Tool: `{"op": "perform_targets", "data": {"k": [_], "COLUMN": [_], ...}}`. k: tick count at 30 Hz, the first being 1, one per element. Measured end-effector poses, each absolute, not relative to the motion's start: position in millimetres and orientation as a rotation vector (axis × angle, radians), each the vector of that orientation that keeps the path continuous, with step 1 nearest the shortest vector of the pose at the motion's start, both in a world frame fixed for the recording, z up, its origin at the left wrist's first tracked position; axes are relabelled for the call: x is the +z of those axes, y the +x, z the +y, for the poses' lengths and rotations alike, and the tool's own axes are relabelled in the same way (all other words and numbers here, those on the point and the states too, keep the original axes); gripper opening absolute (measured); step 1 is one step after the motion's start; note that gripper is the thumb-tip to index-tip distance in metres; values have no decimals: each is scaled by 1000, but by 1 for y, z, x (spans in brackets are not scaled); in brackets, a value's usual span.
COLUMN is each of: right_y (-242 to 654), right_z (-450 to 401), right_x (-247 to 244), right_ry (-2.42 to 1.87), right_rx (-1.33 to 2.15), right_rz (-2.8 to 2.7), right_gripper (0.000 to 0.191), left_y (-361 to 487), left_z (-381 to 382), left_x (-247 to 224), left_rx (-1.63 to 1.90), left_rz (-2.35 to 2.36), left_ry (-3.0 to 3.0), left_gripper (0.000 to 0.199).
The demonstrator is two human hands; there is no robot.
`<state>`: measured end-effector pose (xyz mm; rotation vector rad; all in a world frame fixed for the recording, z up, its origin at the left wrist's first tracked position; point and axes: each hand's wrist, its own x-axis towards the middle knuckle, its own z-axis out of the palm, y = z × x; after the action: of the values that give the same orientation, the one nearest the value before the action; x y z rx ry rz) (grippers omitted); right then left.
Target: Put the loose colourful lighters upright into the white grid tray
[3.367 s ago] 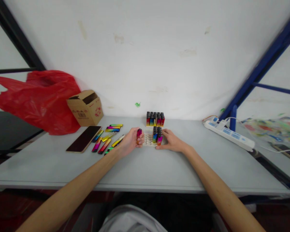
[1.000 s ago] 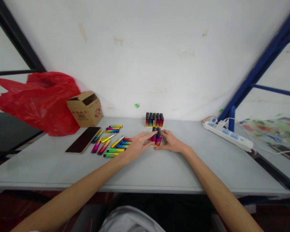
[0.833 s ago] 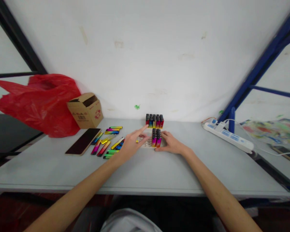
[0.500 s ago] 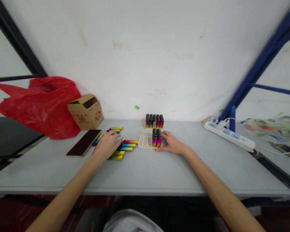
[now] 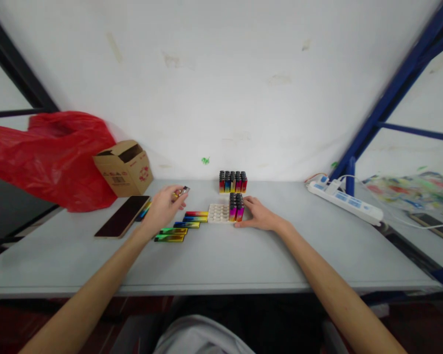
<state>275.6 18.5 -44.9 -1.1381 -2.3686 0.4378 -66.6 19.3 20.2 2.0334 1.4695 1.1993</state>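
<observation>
My left hand [image 5: 165, 205] is closed on a lighter [image 5: 183, 191], its metal top poking out past the fingertips, above the table. Below and right of that hand lie several loose lighters [image 5: 192, 219] in yellow, blue, red and green. A white tray with round holes [image 5: 218, 214] sits at the middle, and upright purple-pink lighters [image 5: 237, 207] fill its right part. My right hand [image 5: 259, 215] rests on the table with thumb and fingers apart, against the right side of those lighters. Behind stands another upright block of lighters [image 5: 233, 182].
To the left are a dark phone [image 5: 122, 217], an open cardboard box [image 5: 127, 169] and a red plastic bag [image 5: 64, 162]. A white power strip [image 5: 345, 200] with cables lies at the right, near a blue metal frame [image 5: 378, 118].
My left hand has lifted off the loose lighters and now holds one above the table. My right hand stays beside the tray. The camera view has shifted slightly.
</observation>
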Motion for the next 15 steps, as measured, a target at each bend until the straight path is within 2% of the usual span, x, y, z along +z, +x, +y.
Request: {"op": "perform_targets", "data": {"k": [4, 7, 10, 15], "right_y": [276, 275, 275, 274], "right_z": [18, 19, 19, 18], "right_x": [-45, -45, -46, -45], "right_ry": [-1145, -1154, -1151, -1152], "right_rx": [433, 433, 436, 435], "right_rz": [-2364, -2362, -2359, -2356], "right_gripper": [87, 88, 87, 85], "left_y": [-36, -15, -5, -3], "left_z": [17, 16, 14, 10], "left_x": [32, 24, 10, 2], "left_rx": [1175, 973, 819, 799], "left_rz": [1016, 815, 749, 750], "left_ry": [1559, 1295, 1181, 1118], "left_gripper": [36, 37, 44, 38]}}
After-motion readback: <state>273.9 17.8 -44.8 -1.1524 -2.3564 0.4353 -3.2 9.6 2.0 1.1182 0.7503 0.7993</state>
